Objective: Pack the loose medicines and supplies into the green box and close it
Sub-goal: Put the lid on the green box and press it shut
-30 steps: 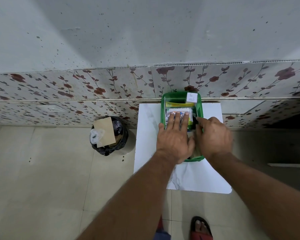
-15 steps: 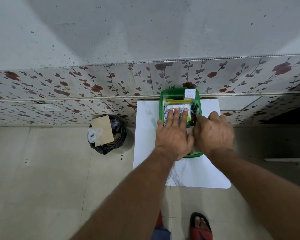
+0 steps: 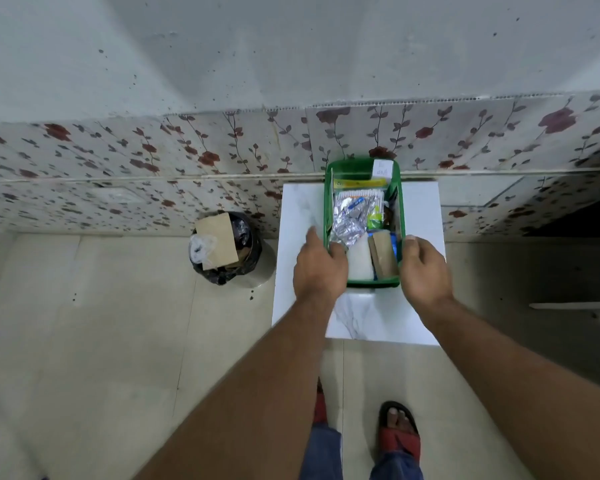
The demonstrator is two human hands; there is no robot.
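Two hands — left hand (image 3: pixel 321 268), right hand (image 3: pixel 425 271) — flank open green box (image 3: pixel 362 284).

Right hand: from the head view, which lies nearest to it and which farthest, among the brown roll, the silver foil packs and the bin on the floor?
From the right hand:
1. Brown roll, just left of it in the green box.
2. Silver foil packs, farther left and back.
3. Bin, on the floor far left.

We count one green box (image 3: pixel 327 209) at centre frame, one white desk (image 3: pixel 300 209) under it, one bin (image 3: pixel 227 252) at left, two hands (image 3: pixel 321 268) (image 3: pixel 426 271), two sandalled feet (image 3: pixel 397 429) at bottom.
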